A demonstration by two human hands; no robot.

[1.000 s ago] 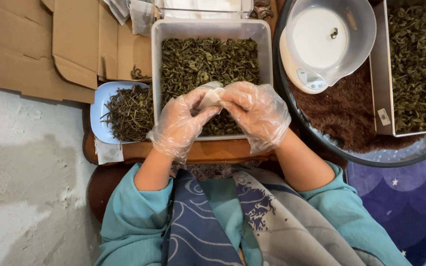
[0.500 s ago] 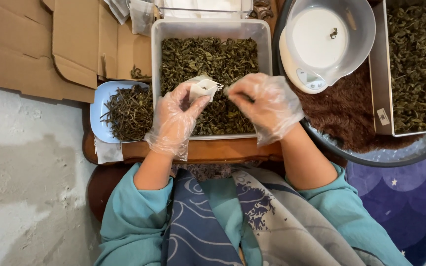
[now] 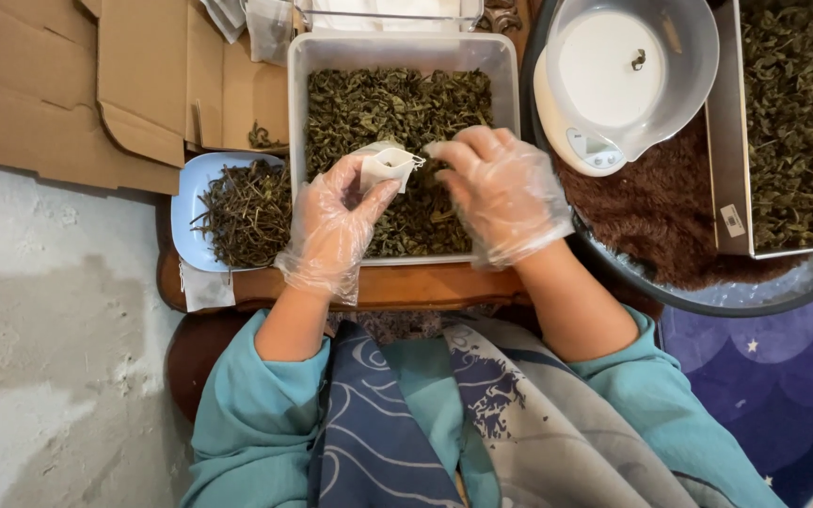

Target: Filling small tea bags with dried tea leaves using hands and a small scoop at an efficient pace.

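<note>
At the centre of the work surface, over the white tub, one small white filter sachet (image 3: 386, 165), pinched at its lower edge between thumb and fingers of the left hand (image 3: 334, 226), mouth turned toward three o'clock. Both hands in clear disposable gloves.

Right hand (image 3: 501, 193): one, at three o'clock of the sachet, just beside it, fingers curled loosely with tips toward the sachet's mouth; whether a pinch of leaf sits in them cannot be told.

White rectangular plastic tub (image 3: 298, 113): one, roughly full of dried dark green leaf, directly under both hands.

Progress, as judged: sachet looks open and slack, not yet closed; filling seems under way, with plenty of loose leaf left in the tub. No finished sachets can be identified.

Pale blue dish (image 3: 183, 202): one, at nine o'clock of the tub, touching it, holding thin dried stems.

Wooden board (image 3: 406, 285): one, beneath tub and dish, at six o'clock.

Flattened cardboard (image 3: 58, 85): several pieces, at ten o'clock.

White kitchen scale (image 3: 604, 75): one, at two o'clock, with a clear bowl set on it, empty but for a speck.

Large round basin (image 3: 708, 296): one, carrying the scale, brown powder, and one metal tray (image 3: 726, 122) of more green leaf at three o'clock.
</note>
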